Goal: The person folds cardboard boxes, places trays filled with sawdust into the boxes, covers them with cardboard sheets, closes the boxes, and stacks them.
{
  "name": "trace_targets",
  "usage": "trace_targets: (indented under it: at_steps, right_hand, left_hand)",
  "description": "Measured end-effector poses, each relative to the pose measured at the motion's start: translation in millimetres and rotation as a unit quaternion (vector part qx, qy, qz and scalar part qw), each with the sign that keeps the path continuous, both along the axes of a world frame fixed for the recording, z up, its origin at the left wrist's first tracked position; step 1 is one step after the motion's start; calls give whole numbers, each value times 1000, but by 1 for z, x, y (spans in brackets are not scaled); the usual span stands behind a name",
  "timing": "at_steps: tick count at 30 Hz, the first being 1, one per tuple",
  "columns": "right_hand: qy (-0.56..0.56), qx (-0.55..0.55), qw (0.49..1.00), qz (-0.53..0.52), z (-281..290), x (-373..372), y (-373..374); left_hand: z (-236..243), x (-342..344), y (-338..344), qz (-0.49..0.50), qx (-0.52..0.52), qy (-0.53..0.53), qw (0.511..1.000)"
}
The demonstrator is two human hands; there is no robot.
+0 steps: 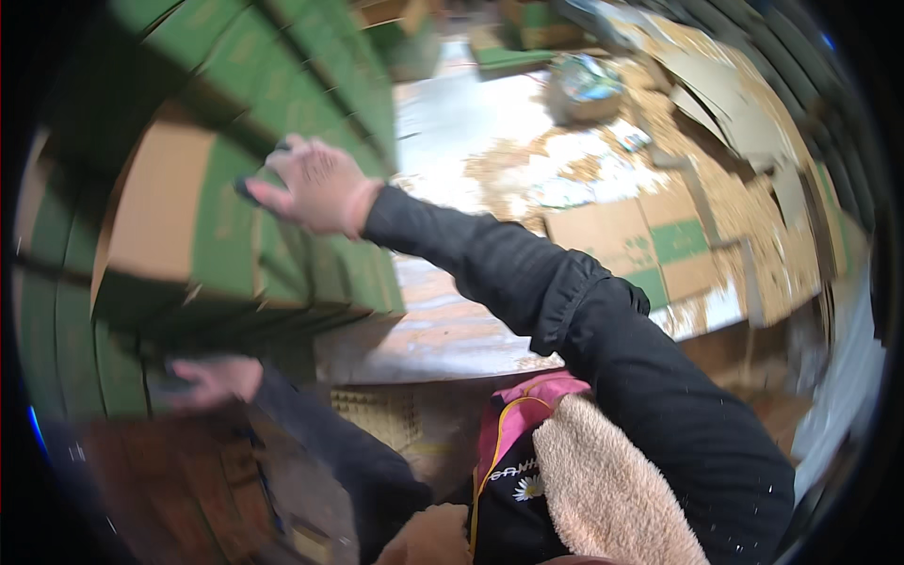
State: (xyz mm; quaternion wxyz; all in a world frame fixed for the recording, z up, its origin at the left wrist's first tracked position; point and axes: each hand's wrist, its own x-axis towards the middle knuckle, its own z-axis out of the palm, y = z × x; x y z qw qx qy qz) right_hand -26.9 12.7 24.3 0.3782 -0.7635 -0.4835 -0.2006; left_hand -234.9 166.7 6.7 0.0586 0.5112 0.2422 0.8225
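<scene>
The right arm (pixel 499 259) stretches forward and across to the left, its right hand (pixel 315 186) back upward, thumb and fingers parted. Lower down, the left arm (pixel 330 433) extends leftward, the left hand (pixel 218 381) blurred, fingers apart.

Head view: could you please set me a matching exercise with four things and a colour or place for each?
Things:
1. Right hand
2. Left hand
3. Carton
4. Fleece

Colours and places:
A. On the table
B. Lower of the two hands in the picture
C. Beige
D. Higher of the two hands in the picture

Pairs: 1-D, 2-B, 3-A, 4-C
</scene>
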Motion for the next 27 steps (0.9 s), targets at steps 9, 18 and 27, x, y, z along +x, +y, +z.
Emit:
trace_targets:
  at_steps: [9,18,27]
  right_hand:
    - [43,-292,888,-353,-255,99,-448]
    - [90,-255,930,-250,-253,120,-527]
    - [-120,-215,958,-147,-107,104,-562]
  left_hand:
    - [-303,130,-327,-496,-467,525,510]
    - [-183,169,-430,-534,-500,333,595]
    - [-76,218,-340,-674,-253,608,334]
